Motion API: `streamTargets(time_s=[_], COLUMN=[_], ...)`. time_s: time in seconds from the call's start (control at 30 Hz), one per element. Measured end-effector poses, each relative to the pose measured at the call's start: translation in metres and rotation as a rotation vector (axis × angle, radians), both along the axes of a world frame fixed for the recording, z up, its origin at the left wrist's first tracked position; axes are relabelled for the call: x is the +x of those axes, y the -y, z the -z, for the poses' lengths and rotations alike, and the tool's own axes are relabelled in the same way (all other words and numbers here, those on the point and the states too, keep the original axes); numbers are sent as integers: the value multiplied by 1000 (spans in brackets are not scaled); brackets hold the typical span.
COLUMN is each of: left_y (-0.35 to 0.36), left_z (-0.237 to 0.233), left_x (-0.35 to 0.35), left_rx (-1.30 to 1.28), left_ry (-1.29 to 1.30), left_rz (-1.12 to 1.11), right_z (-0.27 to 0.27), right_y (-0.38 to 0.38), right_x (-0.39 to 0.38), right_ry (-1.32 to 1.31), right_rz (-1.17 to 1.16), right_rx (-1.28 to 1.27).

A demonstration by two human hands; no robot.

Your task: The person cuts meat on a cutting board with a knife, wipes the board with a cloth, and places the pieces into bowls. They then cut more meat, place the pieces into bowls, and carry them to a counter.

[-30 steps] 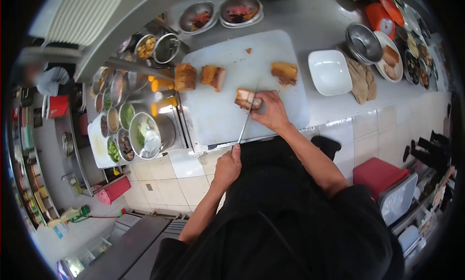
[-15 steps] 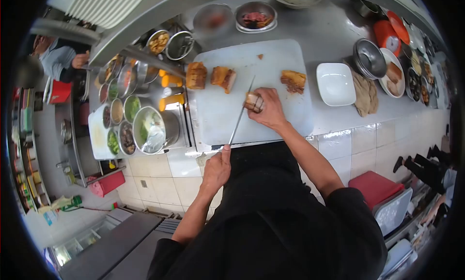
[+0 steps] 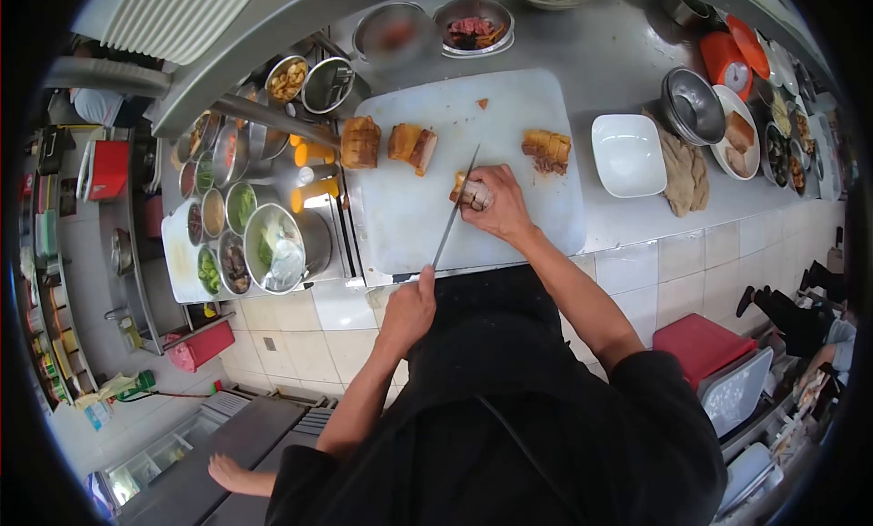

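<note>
The knife (image 3: 447, 224), gripped in the left hand (image 3: 406, 313), has shifted towards the left end of the meat chunk (image 3: 475, 195); the right hand (image 3: 499, 205) clasps its right portion, leaving a slimmer section beyond the knife.

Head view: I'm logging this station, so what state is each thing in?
Brown-crusted meat piece: cut, pale inside showing, in right hand's grip.
Long, narrow steel knife: in left hand's grip, blade at that meat.
White rectangular cutting board: flat, crumbs on it.
White square bowl: upright, uncovered.
Tan cloth: crumpled.
</note>
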State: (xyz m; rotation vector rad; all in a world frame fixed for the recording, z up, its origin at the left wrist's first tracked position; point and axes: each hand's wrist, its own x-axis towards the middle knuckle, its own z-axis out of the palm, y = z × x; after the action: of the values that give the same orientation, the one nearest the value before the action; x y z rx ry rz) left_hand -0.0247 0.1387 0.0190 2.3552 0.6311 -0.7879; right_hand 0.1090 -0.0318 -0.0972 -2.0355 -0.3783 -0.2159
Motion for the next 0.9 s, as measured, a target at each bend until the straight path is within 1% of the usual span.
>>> streamTargets(time_s=[0.07, 0.17, 0.2, 0.3, 0.37, 0.4, 0.47, 0.5, 0.57, 0.6, 0.67, 0.7, 0.8, 0.87, 0.9], left_y=[4, -3, -2, -2, -2, -3, -10, -16, -23, -26, -31, -40, -45, -44, -44], left_z=[18, 35, 32, 22, 12, 4, 0, -1, -10, -14, -17, 3, 2, -1, 0], left_x=[9, -12, -11, -12, -11, -12, -17, -20, -27, -31, -45, -62, -77, -79, -80], left_rx=[-17, -41, -59, -101, -112, -134, -160, -149, -119, -127, -138, -137, -120, -122, -137], left_ry=[21, 103, 147, 129, 122, 125, 128, 129, 147, 149, 60, 104, 86, 62, 67], left_rz=[6, 18, 6, -67, -109, -144, -189, -207, -218, -218, -353, -388, -404, -415, -424], right_z=[-1, 0, -2, -10, -25, -29, -33, -27, -9, -8, -12, -16, -47, -61, -55], right_y=[2, -2, -1, -1, -3, -6, -11, -11, -8, -2, 13, 19, 14, -16, -27], right_x=[1, -2, -1, -5, -4, -2, 3, 5, 10, 8, -1, -2, 4, 36, 55], right_ry=[-36, -23, -11, -33, 73, 76, 260, 260, 132, 134, 100, 105, 112, 342, 345], right_rz=[-10, 28, 25, -4, 44, 35, -40, -48, -287, -286, -285, -288, -303, -188, -196], right_rx=[-28, -39, -39, -37, -145, -146, -308, -311, -396, -403, -398, -411, -459, -366, -364])
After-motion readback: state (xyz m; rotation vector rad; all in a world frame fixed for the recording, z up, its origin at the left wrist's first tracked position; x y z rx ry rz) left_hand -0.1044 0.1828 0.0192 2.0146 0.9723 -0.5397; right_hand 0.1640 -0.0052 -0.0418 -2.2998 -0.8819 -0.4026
